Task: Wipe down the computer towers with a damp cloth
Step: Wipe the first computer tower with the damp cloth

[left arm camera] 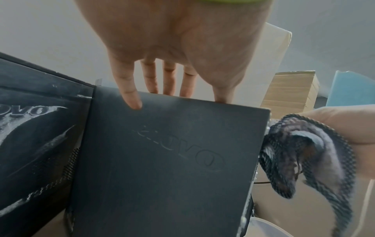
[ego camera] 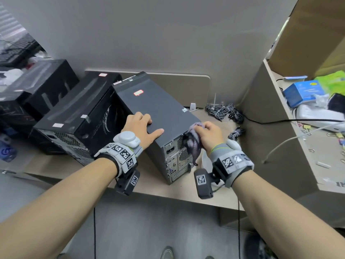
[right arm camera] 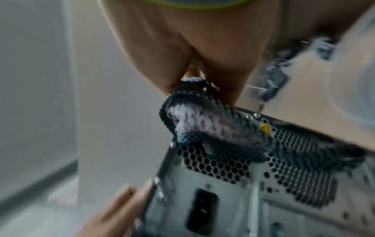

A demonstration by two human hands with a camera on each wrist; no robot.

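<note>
You're mid-wipe on the grey tower (ego camera: 158,109): your left hand (ego camera: 141,126) lies flat on its top to steady it, while your right hand (ego camera: 211,135) grips the bunched damp cloth (ego camera: 193,141) against the vented rear panel's top corner. Next I'd drag the cloth down that grille lightly (keep water off the power socket). It sits on a beige desk (ego camera: 214,186) against a grey wall, two black towers (ego camera: 74,116) beside it, cables (ego camera: 224,111) behind.
</note>
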